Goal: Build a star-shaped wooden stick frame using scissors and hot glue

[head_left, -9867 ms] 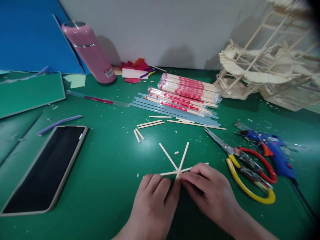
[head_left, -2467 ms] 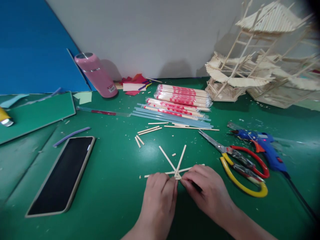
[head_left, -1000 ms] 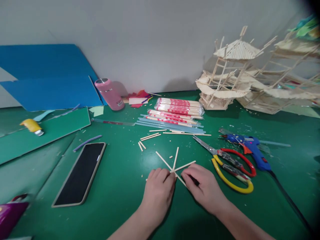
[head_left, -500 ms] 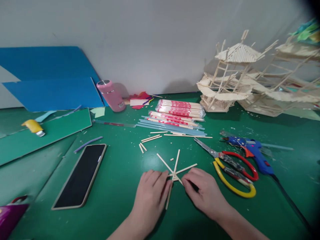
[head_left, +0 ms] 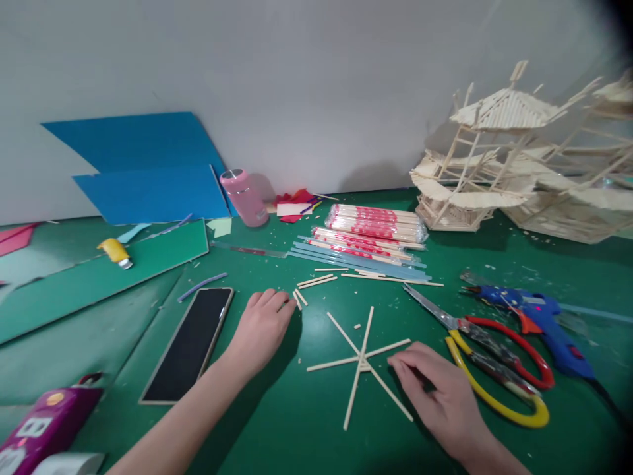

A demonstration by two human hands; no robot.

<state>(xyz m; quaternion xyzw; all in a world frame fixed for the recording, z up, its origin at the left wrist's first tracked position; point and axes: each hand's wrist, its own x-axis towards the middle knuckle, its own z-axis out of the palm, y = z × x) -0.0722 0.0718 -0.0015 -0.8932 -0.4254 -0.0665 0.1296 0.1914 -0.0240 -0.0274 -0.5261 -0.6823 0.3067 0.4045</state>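
A star of three crossed wooden sticks (head_left: 362, 361) lies flat on the green mat (head_left: 277, 409), with no hand holding it. My left hand (head_left: 262, 324) reaches out to the left of the star, its fingertips at two short stick pieces (head_left: 297, 299); whether it grips one I cannot tell. My right hand (head_left: 438, 389) rests on the mat just right of the star's lower right arm, fingers loosely curled and nothing visible in them.
Scissors with red and yellow handles (head_left: 489, 356) and a blue glue gun (head_left: 537, 316) lie to the right. A phone (head_left: 190, 342) lies left. Wrapped chopstick bundles (head_left: 376, 224), loose sticks (head_left: 346, 274), a pink bottle (head_left: 244, 196), blue boards (head_left: 148, 168) and stick models (head_left: 514, 165) stand behind.
Both hands have let go of the stick star, which now lies whole on the mat. My left hand has moved up and left to the short pieces. The camera view has shifted.
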